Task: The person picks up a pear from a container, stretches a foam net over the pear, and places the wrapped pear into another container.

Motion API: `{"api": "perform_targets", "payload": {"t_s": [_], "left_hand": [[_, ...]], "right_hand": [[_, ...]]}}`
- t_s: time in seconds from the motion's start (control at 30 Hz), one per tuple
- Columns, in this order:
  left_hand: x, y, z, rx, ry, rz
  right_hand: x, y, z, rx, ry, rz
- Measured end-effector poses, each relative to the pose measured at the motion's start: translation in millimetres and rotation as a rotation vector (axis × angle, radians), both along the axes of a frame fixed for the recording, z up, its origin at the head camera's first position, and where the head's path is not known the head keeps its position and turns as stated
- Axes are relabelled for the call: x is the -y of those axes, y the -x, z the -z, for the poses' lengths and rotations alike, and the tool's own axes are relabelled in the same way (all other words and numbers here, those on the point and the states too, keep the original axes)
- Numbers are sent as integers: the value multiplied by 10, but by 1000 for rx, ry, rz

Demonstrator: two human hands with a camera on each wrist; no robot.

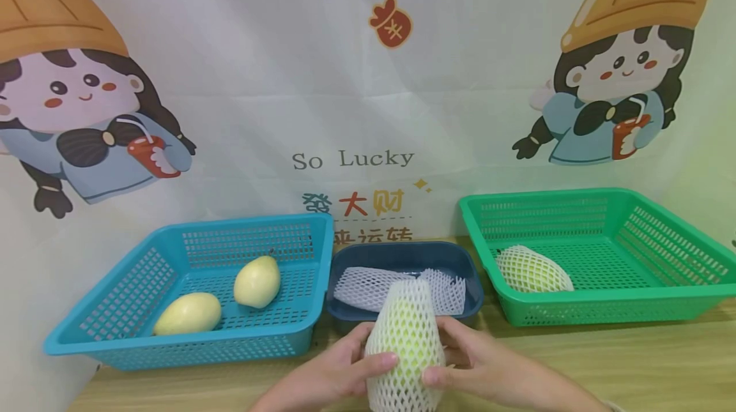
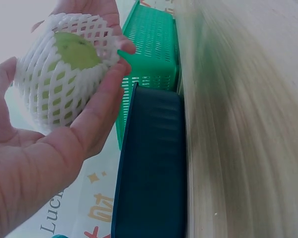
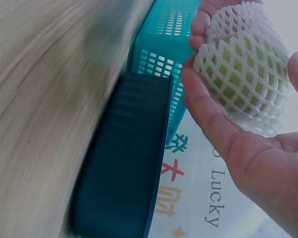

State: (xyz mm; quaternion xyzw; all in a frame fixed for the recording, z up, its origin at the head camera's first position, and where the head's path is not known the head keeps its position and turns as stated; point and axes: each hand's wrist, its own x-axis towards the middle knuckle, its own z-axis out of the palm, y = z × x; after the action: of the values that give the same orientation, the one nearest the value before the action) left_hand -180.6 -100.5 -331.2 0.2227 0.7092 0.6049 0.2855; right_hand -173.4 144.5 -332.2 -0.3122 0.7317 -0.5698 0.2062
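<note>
A yellow-green pear [image 2: 78, 51] in a white foam net [image 1: 405, 342] is held upright between both hands at the front of the table. My left hand [image 1: 345, 361] grips it from the left side, thumb across the net. From the other side my right hand [image 1: 477, 358] grips it, its thumb low on the net. The left wrist view shows bare pear skin through the net's open end. Behind the held pear, a dark blue tray [image 1: 468, 255] contains loose white foam nets [image 1: 362, 287], partly hidden by it.
To the left stands a blue basket [image 1: 247, 338] with two bare pears [image 1: 257, 282], one nearer the front. A green basket [image 1: 609, 306] on the right contains one netted pear [image 1: 531, 269]. A printed cloth [image 1: 259, 67] hangs behind the wooden table [image 1: 575, 348].
</note>
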Motion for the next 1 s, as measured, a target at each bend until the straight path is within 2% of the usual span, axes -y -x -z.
{"api": "perform_targets", "payload": {"t_s": [0.1,0.27,0.47,0.73,0.83,1.0], "left_hand": [[-6,2,5,-8,-31,17],[-14,3,19,-49,-63,67],[-12,13,31,-141,-44,94],[-9,7,58,-178,-42,111],[-15,-5,57,-152,-65,119],[-31,-39,42,-69,-95,76]], "right_hand": [[17,-9,-18,58,72,-32],[21,5,-23,59,134,-58],[18,8,-25,59,134,-49],[-3,11,-24,36,91,-12],[-8,12,-20,12,65,-5],[-5,8,2,-32,11,9]]}}
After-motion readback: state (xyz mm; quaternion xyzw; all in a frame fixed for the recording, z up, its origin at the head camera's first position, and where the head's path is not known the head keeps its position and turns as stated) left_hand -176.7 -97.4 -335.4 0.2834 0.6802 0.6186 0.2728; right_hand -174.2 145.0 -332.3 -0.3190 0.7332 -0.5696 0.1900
